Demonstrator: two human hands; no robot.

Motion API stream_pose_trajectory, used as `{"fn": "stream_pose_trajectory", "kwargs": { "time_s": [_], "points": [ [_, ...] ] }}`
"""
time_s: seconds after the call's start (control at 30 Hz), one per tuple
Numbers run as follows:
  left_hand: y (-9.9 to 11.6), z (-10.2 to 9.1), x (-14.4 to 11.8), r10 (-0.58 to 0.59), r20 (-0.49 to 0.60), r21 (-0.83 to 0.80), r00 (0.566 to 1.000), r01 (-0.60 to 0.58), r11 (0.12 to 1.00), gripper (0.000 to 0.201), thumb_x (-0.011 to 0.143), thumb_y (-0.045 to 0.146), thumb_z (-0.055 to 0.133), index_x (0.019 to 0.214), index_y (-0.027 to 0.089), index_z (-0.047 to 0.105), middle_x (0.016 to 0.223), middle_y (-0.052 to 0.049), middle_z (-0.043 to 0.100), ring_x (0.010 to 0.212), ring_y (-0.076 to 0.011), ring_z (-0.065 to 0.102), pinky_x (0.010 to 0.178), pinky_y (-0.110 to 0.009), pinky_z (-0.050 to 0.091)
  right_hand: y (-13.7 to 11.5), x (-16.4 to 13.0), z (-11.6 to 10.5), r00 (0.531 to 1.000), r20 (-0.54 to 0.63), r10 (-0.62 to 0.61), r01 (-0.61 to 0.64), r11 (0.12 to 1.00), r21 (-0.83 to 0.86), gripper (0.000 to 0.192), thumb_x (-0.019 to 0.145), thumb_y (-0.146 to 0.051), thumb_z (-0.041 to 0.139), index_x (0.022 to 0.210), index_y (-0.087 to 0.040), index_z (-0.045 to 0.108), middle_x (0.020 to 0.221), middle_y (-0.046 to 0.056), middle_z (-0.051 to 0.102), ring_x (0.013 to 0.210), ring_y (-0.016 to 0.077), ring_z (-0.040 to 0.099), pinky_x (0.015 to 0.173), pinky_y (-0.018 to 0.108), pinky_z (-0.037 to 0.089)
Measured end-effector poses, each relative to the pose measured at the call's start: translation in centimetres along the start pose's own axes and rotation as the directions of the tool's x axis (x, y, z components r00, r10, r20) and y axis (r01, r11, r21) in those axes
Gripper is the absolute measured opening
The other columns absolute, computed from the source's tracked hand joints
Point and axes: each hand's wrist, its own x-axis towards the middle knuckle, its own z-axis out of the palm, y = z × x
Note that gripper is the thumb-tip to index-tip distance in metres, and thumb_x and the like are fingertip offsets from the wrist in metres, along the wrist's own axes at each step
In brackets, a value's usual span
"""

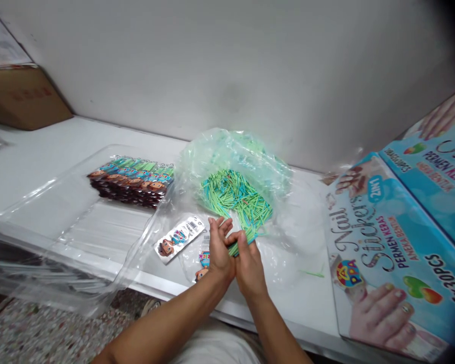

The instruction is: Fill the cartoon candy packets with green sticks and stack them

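While the right hand (251,265), low in the centre of the frame, is curled round a bundle of green sticks (234,248) with its thumb on top, the left hand (220,257) is held beside it, fingers loosely extended, palm seemingly against the bundle's lower end. The right grip is thus nearly closed on the sticks, the left one mostly open. The step in hand looks like evening up a handful; the next move probably calls for steady pressure, so that no stick slips free. Those held are thin, straight and mainly bright green, their exact number hidden by the fingers. Left of the hands, a printed packet (180,240) lies flat above the white worktop (307,301). Farther off, at the centre, a loose heap (229,192) of green and bluish sticks spills from a clear plastic bag (199,156); left of centre lies a stack of packets (132,183).
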Motion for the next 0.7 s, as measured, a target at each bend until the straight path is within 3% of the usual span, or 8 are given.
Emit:
{"fn": "stream_pose_trajectory", "kwargs": {
  "time_s": [0.07,0.13,0.23,0.3,0.37,0.5,0.7],
  "points": [
    [0.2,-0.3,0.0,-0.004,0.011,0.028,1.0,0.004,1.0,0.051,0.087,0.057,0.04,0.113,0.016,0.054,0.122,-0.013,0.06,0.107,-0.0178,0.06,0.083,-0.025,0.051,0.1,-0.8,-0.2,0.999,0.022,-0.044,0.047,0.988,-0.148,0.036,0.093,-0.051,0.04,0.08,-0.021,0.055,0.086,0.004,0.06,0.089,0.0173,0.056,0.085,0.03,0.043],
    [0.4,-1.0,0.0,0.008,0.138,0.142,0.99,-0.027,0.99,0.042,0.084,0.05,0.051,0.104,0.014,0.061,0.109,-0.012,0.065,0.092,-0.0179,0.064,0.069,-0.023,0.052,0.1,-1.1,-0.9,0.998,0.041,-0.051,0.058,0.985,-0.165,0.038,0.093,-0.052,0.039,0.077,-0.021,0.052,0.075,0.001,0.056,0.075,0.0147,0.055,0.073,0.027,0.044],
    [1.1,-2.3,-0.3,-0.038,0.395,0.294,0.918,-0.087,0.952,0.036,0.079,0.045,0.058,0.09,0.012,0.067,0.073,-0.006,0.066,0.059,-0.0158,0.061,0.048,-0.024,0.046,0.0,-1.1,-2.1,0.993,0.119,0.027,-0.017,0.996,-0.087,0.036,0.092,-0.054,0.04,0.079,-0.021,0.049,0.06,-0.005,0.042,0.049,0.0094,0.039,0.048,0.023,0.035],
    [1.5,-2.8,-0.5,-0.093,0.487,0.336,0.869,-0.088,0.938,0.035,0.077,0.045,0.061,0.088,0.013,0.068,0.054,0.0,0.058,0.046,-0.0147,0.054,0.043,-0.026,0.044,-0.1,-1.0,-2.7,0.981,0.181,0.07,-0.056,0.995,-0.081,0.034,0.091,-0.053,0.044,0.081,-0.021,0.049,0.058,-0.006,0.038,0.046,0.0086,0.034,0.043,0.022,0.028],
    [2.0,-3.0,-0.7,-0.092,0.492,0.354,0.866,-0.103,0.93,0.032,0.073,0.042,0.066,0.085,0.013,0.069,0.05,0.001,0.057,0.044,-0.0141,0.053,0.047,-0.027,0.045,-0.4,-1.0,-3.1,0.972,0.218,0.088,-0.067,0.993,-0.101,0.032,0.091,-0.051,0.046,0.08,-0.021,0.049,0.059,-0.006,0.038,0.048,0.009,0.034,0.044,0.022,0.028],
    [2.6,-3.1,-0.7,0.021,0.443,0.342,0.896,-0.19,0.92,0.019,0.066,0.031,0.074,0.072,0.013,0.069,0.064,-0.001,0.064,0.061,-0.0128,0.058,0.064,-0.025,0.046,-0.9,-1.3,-3.3,0.953,0.281,0.11,-0.074,0.988,-0.133,0.033,0.09,-0.05,0.048,0.074,-0.021,0.047,0.06,-0.005,0.037,0.05,0.009,0.033,0.045,0.023,0.028],
    [3.1,-3.1,-0.9,0.005,0.442,0.356,0.897,-0.181,0.917,0.013,0.067,0.023,0.071,0.066,0.013,0.063,0.066,0.0,0.063,0.062,-0.0099,0.054,0.067,-0.023,0.043,-0.3,-1.7,-3.6,0.944,0.306,0.127,-0.114,0.992,-0.061,0.035,0.091,-0.049,0.048,0.072,-0.019,0.046,0.059,-0.005,0.039,0.048,0.0074,0.033,0.045,0.023,0.027]
  ]
}}
